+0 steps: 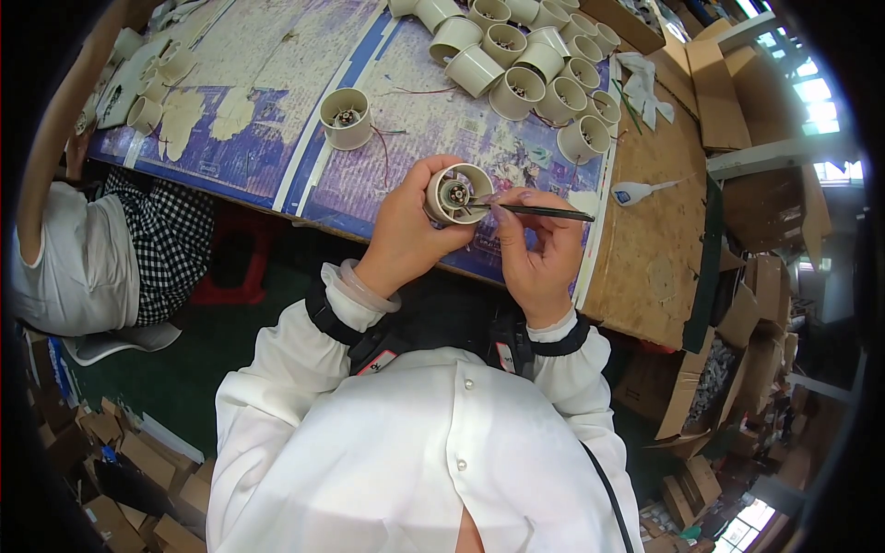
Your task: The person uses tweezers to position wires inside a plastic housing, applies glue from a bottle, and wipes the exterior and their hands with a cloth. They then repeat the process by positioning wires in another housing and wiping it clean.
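My left hand [407, 226] is wrapped round a cream plastic cylindrical housing [467, 169], its open end tipped up toward me. Inside the housing sits a small round motor-like part [455, 193]. Between the fingers of my right hand [542, 251] is a pair of black tweezers [551, 213], held nearly level. Their tip reaches over the rim and into the housing beside the round part; what it touches there is too small to make out. A similar housing [350, 136] with thin red and green wires stands on the table to the left of my hands.
Several more cream housings [516, 92] crowd the table's far right. A white bottle with a thin nozzle [636, 192] lies on the bare brown board at right, near a white cloth glove [643, 88]. Another person [78, 258] sits at left beside more housings [145, 114]. Cardboard boxes [705, 387] stand at right.
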`<action>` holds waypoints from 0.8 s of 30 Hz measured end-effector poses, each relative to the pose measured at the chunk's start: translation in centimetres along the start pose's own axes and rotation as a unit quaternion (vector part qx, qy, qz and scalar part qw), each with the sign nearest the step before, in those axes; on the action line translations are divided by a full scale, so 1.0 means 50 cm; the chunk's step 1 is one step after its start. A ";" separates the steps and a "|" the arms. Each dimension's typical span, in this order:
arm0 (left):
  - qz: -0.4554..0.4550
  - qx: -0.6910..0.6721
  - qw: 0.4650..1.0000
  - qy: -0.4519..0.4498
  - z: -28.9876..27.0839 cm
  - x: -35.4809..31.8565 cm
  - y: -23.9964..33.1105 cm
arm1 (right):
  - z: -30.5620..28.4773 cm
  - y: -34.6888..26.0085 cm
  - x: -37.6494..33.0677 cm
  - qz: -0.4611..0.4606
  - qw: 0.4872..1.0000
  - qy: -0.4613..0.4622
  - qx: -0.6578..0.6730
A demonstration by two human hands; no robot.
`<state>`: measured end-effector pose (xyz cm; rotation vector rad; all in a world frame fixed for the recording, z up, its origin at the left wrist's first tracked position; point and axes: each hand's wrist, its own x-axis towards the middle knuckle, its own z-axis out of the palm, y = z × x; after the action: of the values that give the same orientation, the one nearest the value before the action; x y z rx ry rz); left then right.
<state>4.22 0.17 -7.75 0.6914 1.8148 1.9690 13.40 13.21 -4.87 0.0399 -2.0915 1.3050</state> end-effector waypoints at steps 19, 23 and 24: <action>0.022 0.062 0.998 0.006 0.000 -0.005 -0.002 | 0.026 -0.006 0.001 0.011 0.996 0.062 -0.060; 0.016 0.035 0.999 0.003 0.000 -0.007 0.005 | 0.010 -0.014 -0.002 0.018 0.999 0.033 -0.012; 0.010 0.018 1.000 0.003 -0.001 -0.007 0.007 | 0.005 -0.017 -0.001 0.011 0.999 0.027 -0.012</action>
<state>4.51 -0.11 -7.46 0.7179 1.8572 1.9580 13.57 12.57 -4.31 -0.0292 -2.0658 1.2808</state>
